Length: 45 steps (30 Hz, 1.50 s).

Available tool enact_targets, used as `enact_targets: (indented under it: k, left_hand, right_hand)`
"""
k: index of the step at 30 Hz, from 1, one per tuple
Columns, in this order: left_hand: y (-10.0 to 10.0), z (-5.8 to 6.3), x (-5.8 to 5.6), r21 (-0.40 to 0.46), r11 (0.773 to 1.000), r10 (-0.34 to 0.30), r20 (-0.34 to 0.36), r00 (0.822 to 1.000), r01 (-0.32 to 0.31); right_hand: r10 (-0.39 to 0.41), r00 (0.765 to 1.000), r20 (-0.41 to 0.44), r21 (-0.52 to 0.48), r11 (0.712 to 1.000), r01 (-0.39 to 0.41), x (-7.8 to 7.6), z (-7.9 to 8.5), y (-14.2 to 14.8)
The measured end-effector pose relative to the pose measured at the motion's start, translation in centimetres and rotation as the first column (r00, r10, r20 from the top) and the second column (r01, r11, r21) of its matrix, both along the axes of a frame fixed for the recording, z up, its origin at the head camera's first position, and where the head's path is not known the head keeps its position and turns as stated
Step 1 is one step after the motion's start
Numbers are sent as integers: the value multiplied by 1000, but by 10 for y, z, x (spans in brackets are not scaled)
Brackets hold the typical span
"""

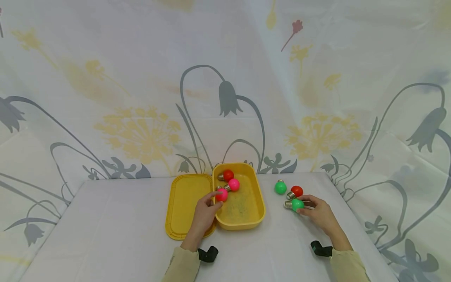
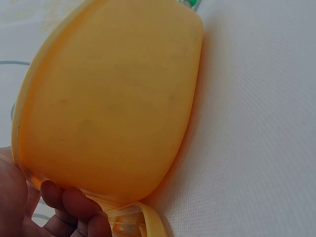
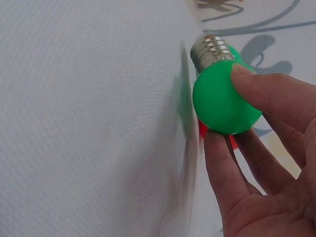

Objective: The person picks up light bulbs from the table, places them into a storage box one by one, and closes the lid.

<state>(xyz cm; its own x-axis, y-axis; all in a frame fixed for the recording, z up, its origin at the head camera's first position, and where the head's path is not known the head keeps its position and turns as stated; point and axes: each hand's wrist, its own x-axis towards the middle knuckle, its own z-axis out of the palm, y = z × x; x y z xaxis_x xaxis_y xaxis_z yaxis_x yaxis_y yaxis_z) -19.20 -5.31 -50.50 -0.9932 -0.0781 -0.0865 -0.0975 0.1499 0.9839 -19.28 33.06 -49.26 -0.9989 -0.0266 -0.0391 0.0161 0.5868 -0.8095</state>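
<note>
My left hand [image 1: 205, 211] reaches over the left wall of a yellow plastic box [image 1: 243, 226]. Its thumb and forefinger pinch a pink light bulb [image 1: 222, 195] just inside that wall; in the left wrist view the bulb is hidden, and the other fingers [image 2: 79, 205] curl outside the box. A second pink bulb [image 1: 234, 184] and a red bulb [image 1: 228, 175] lie in the box. My right hand [image 1: 318, 213] holds a green bulb [image 3: 224, 98] by its round part between thumb and fingers, metal base pointing left in the head view.
Just behind the held green bulb lies another red bulb [image 1: 297, 190], and a second green bulb [image 1: 280, 187] sits farther back. A yellow lid [image 1: 186, 203] lies flat left of the box. A flower-patterned cloth [image 1: 225, 129] hangs behind the white table [image 1: 116, 227].
</note>
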Motion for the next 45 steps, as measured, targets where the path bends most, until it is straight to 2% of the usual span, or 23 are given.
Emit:
enact_targets:
  k: [6, 13, 26, 37, 45]
  left_hand:
    - [1, -1, 0, -5, 1000, 1, -14, 1000, -1]
    - [0, 0, 0, 5, 1000, 5, 22, 1000, -5]
    - [-1, 1, 0, 12, 1000, -1, 13, 1000, 1]
    - [-1, 2, 1, 11, 1000, 2, 22, 1000, -3]
    - [0, 2, 0, 2, 1000, 0, 22, 1000, 0]
  right_hand:
    - [-1, 1000, -2, -2, 1000, 1, 1, 2, -1]
    - [8, 1000, -6, -16, 1000, -8, 2, 3, -1]
    - [15, 1000, -12, -35, 999, -16, 4, 4, -6]
    - [27, 997, -66, -17, 999, -29, 4, 6, -11]
    - [25, 997, -75, -2, 1000, -25, 6, 14, -15]
